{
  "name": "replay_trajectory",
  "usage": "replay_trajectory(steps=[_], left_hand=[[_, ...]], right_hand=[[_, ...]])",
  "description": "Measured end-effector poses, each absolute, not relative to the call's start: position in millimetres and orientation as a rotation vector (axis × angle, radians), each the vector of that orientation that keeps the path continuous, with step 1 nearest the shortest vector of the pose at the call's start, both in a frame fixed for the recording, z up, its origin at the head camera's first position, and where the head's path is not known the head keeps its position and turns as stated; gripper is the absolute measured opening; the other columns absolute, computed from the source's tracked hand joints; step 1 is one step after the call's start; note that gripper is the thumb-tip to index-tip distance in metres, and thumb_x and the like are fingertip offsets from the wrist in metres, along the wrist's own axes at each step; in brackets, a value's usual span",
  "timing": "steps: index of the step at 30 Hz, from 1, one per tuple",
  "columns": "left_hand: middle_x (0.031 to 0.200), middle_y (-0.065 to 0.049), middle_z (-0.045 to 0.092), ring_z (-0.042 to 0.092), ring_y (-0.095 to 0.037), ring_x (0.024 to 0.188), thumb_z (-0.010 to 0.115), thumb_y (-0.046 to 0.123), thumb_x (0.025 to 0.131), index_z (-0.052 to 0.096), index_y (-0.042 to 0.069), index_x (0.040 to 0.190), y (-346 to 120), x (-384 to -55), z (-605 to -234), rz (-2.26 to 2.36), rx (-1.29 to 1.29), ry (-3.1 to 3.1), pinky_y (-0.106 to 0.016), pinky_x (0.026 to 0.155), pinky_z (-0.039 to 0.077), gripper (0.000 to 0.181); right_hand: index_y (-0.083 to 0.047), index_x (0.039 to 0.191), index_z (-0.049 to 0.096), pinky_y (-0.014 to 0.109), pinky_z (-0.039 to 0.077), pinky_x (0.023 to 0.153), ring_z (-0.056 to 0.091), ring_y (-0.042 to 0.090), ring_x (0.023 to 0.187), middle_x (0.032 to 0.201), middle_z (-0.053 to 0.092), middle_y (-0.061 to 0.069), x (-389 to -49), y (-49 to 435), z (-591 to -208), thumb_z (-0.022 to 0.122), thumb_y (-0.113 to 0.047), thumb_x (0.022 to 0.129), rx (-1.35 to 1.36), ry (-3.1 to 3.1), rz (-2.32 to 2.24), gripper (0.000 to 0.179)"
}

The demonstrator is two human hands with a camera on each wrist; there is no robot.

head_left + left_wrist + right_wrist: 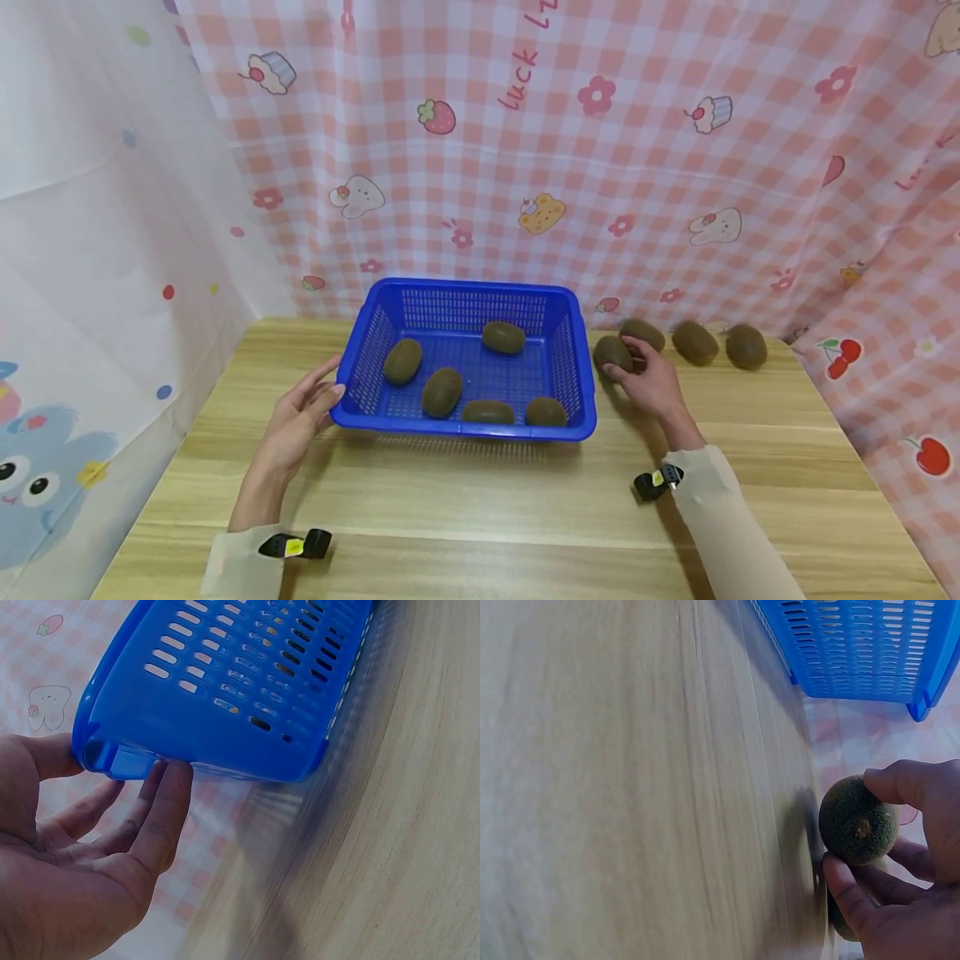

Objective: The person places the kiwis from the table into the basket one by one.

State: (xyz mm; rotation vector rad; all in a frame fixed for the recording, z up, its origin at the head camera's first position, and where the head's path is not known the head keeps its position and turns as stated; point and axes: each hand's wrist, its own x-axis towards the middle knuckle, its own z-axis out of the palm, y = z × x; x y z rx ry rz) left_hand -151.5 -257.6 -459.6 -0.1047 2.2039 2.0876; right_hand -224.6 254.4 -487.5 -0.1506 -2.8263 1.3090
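A blue plastic basket (pixel 480 429) with slotted walls stands on the table, several brown kiwis (pixel 442 392) lying inside it. At its left end my left hand (pixel 297 421) grips the rim, thumb over the edge and fingers against the outer wall, as the left wrist view shows. My right hand (pixel 654 385) is just past the basket's right side, pinching a kiwi (pixel 612 356) between thumb and fingers. In the right wrist view that same kiwi (pixel 857 821) shows its end, with part of another kiwi (pixel 842 922) below, partly covered by the fingers.
Along the back edge of the wooden table (pixel 465 517), right of the basket, sit three more kiwis, the middle kiwi (pixel 695 342) close to the rightmost one (pixel 746 347). A pink checked cloth (pixel 480 167) hangs right behind the table; a white cloth (pixel 135 250) hangs at left.
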Motion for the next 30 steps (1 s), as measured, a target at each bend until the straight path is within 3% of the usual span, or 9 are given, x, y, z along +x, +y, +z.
replay_trajectory(steps=[9, 16, 23, 26, 30], left_hand=[[0.136, -0.001, 0.060, 0.065, -0.001, 0.111, 0.059, 0.033, 0.105, 0.039, 0.018, 0.159, -258, -152, -459, 2.057, -0.113, 2.218, -0.020, 0.092, 0.057, 0.060], [0.126, 0.010, 0.062, 0.066, 0.000, 0.109, 0.059, 0.032, 0.105, 0.038, 0.017, 0.159, -259, -151, -460, 2.068, -0.108, 2.213, -0.020, 0.092, 0.057, 0.060], [0.119, 0.013, 0.064, 0.066, -0.002, 0.107, 0.060, 0.031, 0.105, 0.039, 0.016, 0.159, -258, -152, -461, 2.082, -0.100, 2.204, -0.020, 0.090, 0.058, 0.060], [0.119, 0.013, 0.065, 0.067, -0.002, 0.107, 0.060, 0.031, 0.105, 0.039, 0.016, 0.159, -258, -152, -461, 2.089, -0.101, 2.198, -0.020, 0.090, 0.058, 0.060], [0.120, 0.013, 0.065, 0.066, -0.002, 0.108, 0.060, 0.031, 0.105, 0.039, 0.016, 0.159, -258, -152, -461, 2.094, -0.098, 2.194, -0.019, 0.090, 0.058, 0.060]], right_hand=[[-0.008, 0.155, 0.042, 0.056, 0.047, 0.109, 0.056, 0.044, 0.131, 0.149, 0.052, 0.025, -218, 262, -483, 0.071, -0.033, 0.097, -0.144, -2.788, 1.339, 0.070], [-0.007, 0.155, 0.042, 0.055, 0.047, 0.109, 0.057, 0.041, 0.130, 0.148, 0.054, 0.024, -215, 265, -474, 0.071, -0.035, 0.097, -0.119, -2.774, 1.343, 0.071], [-0.009, 0.155, 0.044, 0.054, 0.050, 0.104, 0.059, 0.042, 0.127, 0.147, 0.055, 0.024, -211, 264, -464, 0.072, -0.034, 0.096, -0.106, -2.736, 1.354, 0.070], [-0.010, 0.154, 0.046, 0.047, 0.052, 0.102, 0.061, 0.040, 0.125, 0.146, 0.057, 0.023, -211, 263, -459, 0.073, -0.034, 0.096, -0.087, -2.712, 1.329, 0.068], [-0.011, 0.153, 0.049, 0.021, 0.051, 0.092, 0.063, 0.037, 0.123, 0.144, 0.059, 0.023, -210, 262, -453, 0.075, -0.033, 0.095, -0.056, -2.683, 1.305, 0.067]])
